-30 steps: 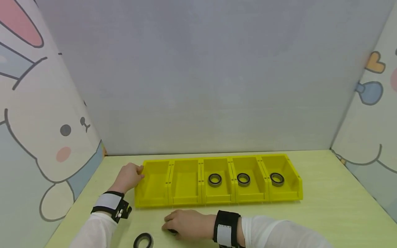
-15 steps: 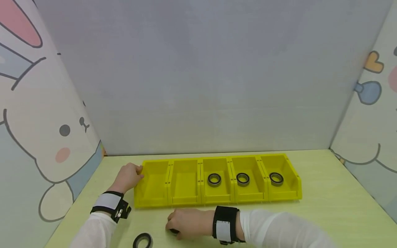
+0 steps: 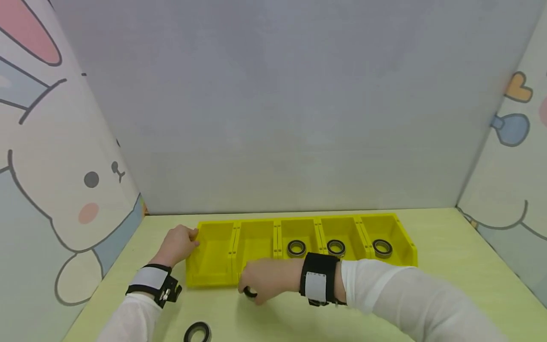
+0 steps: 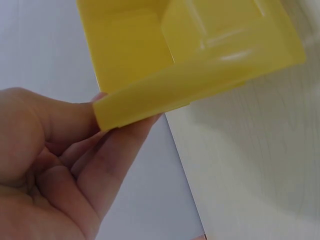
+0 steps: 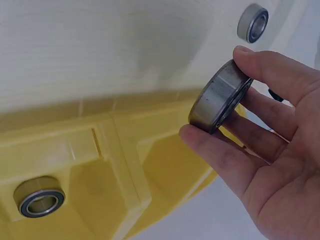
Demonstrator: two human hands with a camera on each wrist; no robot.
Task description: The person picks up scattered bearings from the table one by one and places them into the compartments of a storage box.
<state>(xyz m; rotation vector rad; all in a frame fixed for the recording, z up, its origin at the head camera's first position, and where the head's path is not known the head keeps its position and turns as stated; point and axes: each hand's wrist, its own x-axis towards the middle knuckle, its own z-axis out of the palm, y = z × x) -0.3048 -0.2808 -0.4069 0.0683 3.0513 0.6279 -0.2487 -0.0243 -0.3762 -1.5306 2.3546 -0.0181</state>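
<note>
Between thumb and fingers my right hand [image 3: 268, 279] pinches a ball bearing [image 5: 220, 97], a steel ring with a dark seal. In the head view that hand is over the front edge of the second bin from the left and hides most of the bearing. My left hand [image 3: 176, 244] grips the left wall of the yellow bin row [image 3: 209, 279], thumb on one side and fingers on the other, as the left wrist view shows [image 4: 125, 107]. Single bearings lie in the middle bin [image 3: 296, 248], the fourth bin [image 3: 335, 248] and the rightmost bin [image 3: 382, 248].
Another bearing [image 3: 197, 331] lies on the pale table [image 3: 222, 323] at the front, left of my right hand. The two leftmost bins show bare floors. A grey wall [image 3: 299, 118] stands behind, and panels with cartoon rabbits [image 3: 55, 190] flank the table.
My right hand has lifted the bearing off the table and moved forward and slightly right, up to the bin row. The left hand keeps its grip on the bin wall.
</note>
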